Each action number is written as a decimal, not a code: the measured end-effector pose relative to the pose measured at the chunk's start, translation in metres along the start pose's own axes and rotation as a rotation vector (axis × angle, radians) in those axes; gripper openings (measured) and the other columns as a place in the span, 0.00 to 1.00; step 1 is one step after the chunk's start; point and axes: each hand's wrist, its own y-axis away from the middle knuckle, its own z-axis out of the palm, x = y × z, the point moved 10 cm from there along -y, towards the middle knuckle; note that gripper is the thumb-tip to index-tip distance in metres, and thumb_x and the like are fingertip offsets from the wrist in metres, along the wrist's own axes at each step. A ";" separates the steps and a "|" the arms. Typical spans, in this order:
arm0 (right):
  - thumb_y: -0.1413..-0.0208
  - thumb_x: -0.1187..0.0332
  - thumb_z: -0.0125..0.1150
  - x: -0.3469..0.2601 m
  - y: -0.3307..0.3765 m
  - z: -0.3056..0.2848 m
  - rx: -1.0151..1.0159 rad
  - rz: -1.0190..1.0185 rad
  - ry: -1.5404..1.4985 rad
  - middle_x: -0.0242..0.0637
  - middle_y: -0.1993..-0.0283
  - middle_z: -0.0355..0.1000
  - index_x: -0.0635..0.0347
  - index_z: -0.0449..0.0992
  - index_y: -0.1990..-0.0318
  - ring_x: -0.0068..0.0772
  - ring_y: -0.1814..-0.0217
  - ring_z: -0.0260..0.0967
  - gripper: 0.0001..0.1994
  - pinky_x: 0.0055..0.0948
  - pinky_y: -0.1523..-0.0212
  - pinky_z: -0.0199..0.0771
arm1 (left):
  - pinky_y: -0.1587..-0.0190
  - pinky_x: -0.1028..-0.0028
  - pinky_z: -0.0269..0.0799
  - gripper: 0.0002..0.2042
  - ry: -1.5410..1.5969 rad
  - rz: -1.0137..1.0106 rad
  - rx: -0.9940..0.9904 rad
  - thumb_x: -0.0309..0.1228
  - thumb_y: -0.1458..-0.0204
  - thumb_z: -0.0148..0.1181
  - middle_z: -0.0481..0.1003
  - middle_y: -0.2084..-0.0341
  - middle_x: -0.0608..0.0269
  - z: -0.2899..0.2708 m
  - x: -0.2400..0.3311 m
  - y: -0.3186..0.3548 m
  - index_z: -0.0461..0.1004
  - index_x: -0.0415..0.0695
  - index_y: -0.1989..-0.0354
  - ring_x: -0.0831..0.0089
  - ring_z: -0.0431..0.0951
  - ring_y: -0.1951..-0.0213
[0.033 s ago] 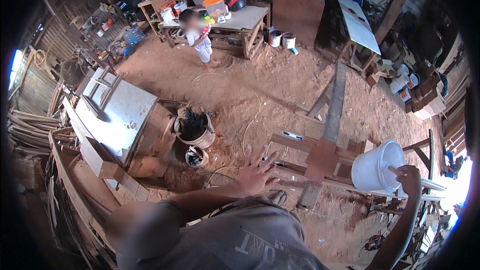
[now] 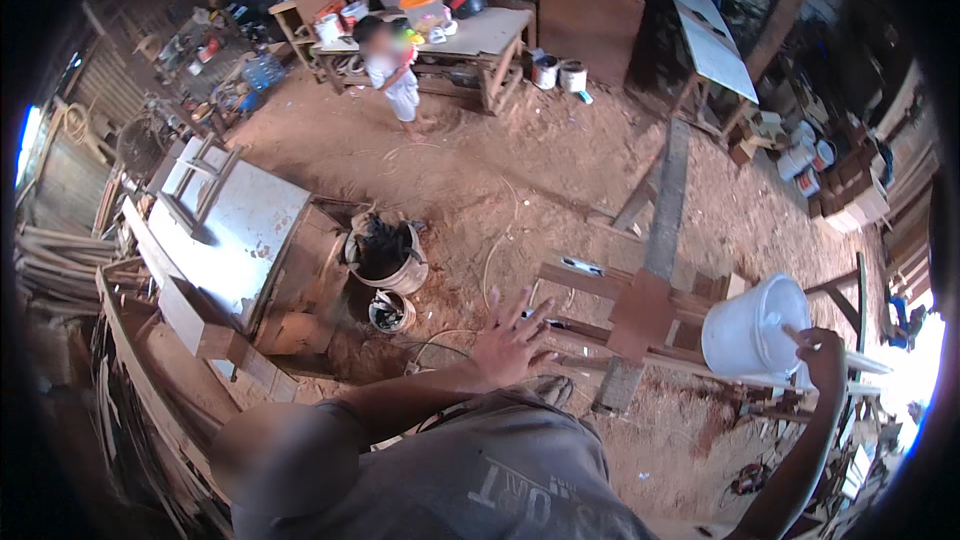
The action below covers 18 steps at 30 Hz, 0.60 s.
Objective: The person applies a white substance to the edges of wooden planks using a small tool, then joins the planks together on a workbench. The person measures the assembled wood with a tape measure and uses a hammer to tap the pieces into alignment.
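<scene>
Out to the right, my right hand (image 2: 825, 358) is closed around the upper end of a light wooden stick (image 2: 796, 336). The stick's other end reaches into a white plastic bucket (image 2: 738, 335), against its pale inside. What the bucket holds is hard to make out. Beside it, a reddish-brown board (image 2: 642, 316) lies across wooden rails (image 2: 590, 281). My left hand (image 2: 508, 345) is held out in front of my body, fingers spread, with nothing in it. It is nearest to the left ends of those rails.
Left of the rails stand a large bucket of dark material (image 2: 412, 274) and a smaller pail (image 2: 403, 320). A white-topped table (image 2: 245, 215) is at left. A child (image 2: 397, 75) stands by a far worktable (image 2: 500, 28). A long plank (image 2: 672, 195) extends away; a hose (image 2: 492, 258) crosses the floor.
The whole view has shifted slightly. The stick in my right hand has tilted a little within the bucket; my left hand stays spread in nearly the same place.
</scene>
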 end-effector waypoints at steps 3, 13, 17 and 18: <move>0.42 0.76 0.73 0.047 0.037 -0.016 0.067 -0.005 -0.191 0.41 0.51 0.84 0.64 0.85 0.43 0.34 0.52 0.81 0.18 0.38 0.47 0.82 | 0.25 0.17 0.33 0.25 0.020 0.031 0.111 0.57 0.36 0.62 0.62 0.21 0.56 -0.006 0.002 -0.003 0.87 0.48 0.47 0.39 0.48 0.17; 0.30 0.59 0.66 0.029 0.095 -0.001 0.091 0.457 -0.673 0.33 0.59 0.81 0.61 0.84 0.38 0.25 0.62 0.76 0.20 0.27 0.60 0.76 | 0.23 0.23 0.36 0.22 0.043 0.085 0.082 0.53 0.41 0.71 0.68 0.25 0.56 -0.016 0.010 -0.021 0.90 0.47 0.54 0.40 0.55 0.20; 0.28 0.65 0.66 0.008 0.095 0.028 0.067 0.453 -0.828 0.24 0.55 0.77 0.55 0.77 0.31 0.17 0.61 0.70 0.21 0.21 0.63 0.71 | 0.22 0.25 0.39 0.21 0.241 -0.003 0.009 0.53 0.41 0.72 0.66 0.25 0.53 0.000 -0.016 -0.012 0.90 0.47 0.53 0.40 0.56 0.20; 0.28 0.65 0.65 0.010 0.100 0.033 0.079 0.414 -0.816 0.22 0.55 0.76 0.53 0.77 0.30 0.16 0.62 0.68 0.21 0.19 0.64 0.69 | 0.22 0.25 0.39 0.23 0.229 0.009 0.043 0.53 0.42 0.72 0.65 0.25 0.52 -0.002 -0.020 -0.010 0.88 0.48 0.49 0.39 0.55 0.20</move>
